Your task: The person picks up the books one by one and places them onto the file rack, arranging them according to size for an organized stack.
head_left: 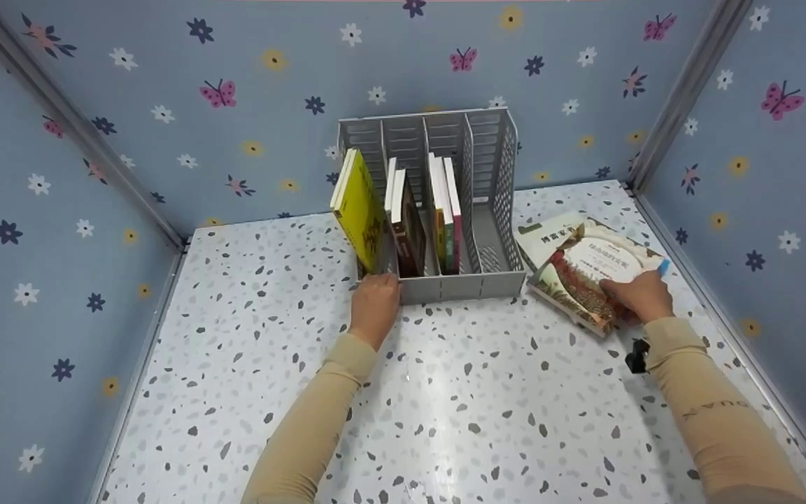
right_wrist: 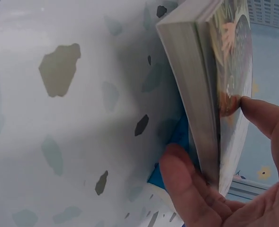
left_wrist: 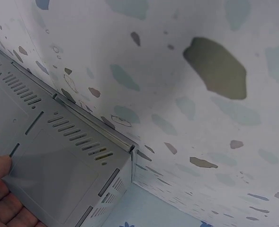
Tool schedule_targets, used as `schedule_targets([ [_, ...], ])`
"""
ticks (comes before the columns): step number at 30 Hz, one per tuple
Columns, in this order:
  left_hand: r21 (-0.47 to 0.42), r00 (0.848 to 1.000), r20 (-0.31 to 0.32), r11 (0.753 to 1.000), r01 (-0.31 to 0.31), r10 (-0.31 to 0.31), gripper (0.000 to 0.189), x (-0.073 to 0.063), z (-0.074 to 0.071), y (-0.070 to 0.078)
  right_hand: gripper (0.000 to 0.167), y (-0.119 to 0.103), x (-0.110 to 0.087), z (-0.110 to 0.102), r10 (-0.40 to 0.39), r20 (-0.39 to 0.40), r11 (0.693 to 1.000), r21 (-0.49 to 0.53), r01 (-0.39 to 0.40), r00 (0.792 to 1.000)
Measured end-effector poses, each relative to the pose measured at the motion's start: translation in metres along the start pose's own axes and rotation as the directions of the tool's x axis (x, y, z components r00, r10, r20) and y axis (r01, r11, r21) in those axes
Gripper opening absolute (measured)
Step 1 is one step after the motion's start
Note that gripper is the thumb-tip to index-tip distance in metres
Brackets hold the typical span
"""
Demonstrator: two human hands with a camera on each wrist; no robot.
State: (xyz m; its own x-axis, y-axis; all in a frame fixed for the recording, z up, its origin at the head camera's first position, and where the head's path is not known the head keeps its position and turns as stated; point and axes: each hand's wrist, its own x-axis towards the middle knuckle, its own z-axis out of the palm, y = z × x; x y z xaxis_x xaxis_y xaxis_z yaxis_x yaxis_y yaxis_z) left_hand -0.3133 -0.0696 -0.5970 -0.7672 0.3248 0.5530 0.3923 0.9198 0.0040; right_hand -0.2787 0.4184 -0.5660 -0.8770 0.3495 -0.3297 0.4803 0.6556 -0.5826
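A grey four-slot book rack [head_left: 462, 288] stands against the back wall. My left hand [head_left: 375, 302] grips its front lip at the left corner; in the left wrist view the thumb and fingers lie against the grey plastic. On the right, my right hand [head_left: 644, 297] holds a paperback book [head_left: 602, 255] with a white oval on a flowery cover. The right wrist view shows the thumb on the cover of this book [right_wrist: 196, 80] and the fingers around its lower side. A pale-green and white book [head_left: 546, 236] lies partly hidden under it.
A yellow book [head_left: 359, 213] leans in the first slot, brown-covered books [head_left: 410, 234] in the second and several thin books [head_left: 448, 217] in the third. The fourth slot [head_left: 488, 231] shows its bare floor. Patterned walls [head_left: 249, 91] enclose the speckled table [head_left: 438, 406].
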Motion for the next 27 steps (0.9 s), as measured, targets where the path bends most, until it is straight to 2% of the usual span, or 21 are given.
schedule_targets([
  [9, 0.012, 1.0, -0.006, 1.0, 0.002, -0.002, 0.016, -0.001, 0.0, 0.0, 0.053, -0.001, 0.002, 0.003, 0.034, -0.004, 0.999, 0.0, -0.034, 0.999],
  [14, 0.007, 1.0, -0.008, 1.0, 0.005, -0.005, 0.016, 0.0, 0.001, -0.001, 0.054, -0.003, 0.006, 0.001, 0.018, -0.008, 1.0, 0.007, -0.018, 1.0],
  [20, -0.007, 0.999, -0.037, 1.0, -0.002, 0.002, 0.017, 0.0, 0.001, -0.001, 0.056, -0.007, 0.009, -0.002, 0.009, -0.019, 0.999, -0.039, -0.01, 1.0],
  [27, -0.014, 0.999, -0.035, 1.0, -0.002, 0.002, 0.016, 0.0, -0.001, 0.0, 0.048, -0.011, 0.011, -0.005, 0.059, -0.005, 0.998, 0.023, -0.059, 0.998],
])
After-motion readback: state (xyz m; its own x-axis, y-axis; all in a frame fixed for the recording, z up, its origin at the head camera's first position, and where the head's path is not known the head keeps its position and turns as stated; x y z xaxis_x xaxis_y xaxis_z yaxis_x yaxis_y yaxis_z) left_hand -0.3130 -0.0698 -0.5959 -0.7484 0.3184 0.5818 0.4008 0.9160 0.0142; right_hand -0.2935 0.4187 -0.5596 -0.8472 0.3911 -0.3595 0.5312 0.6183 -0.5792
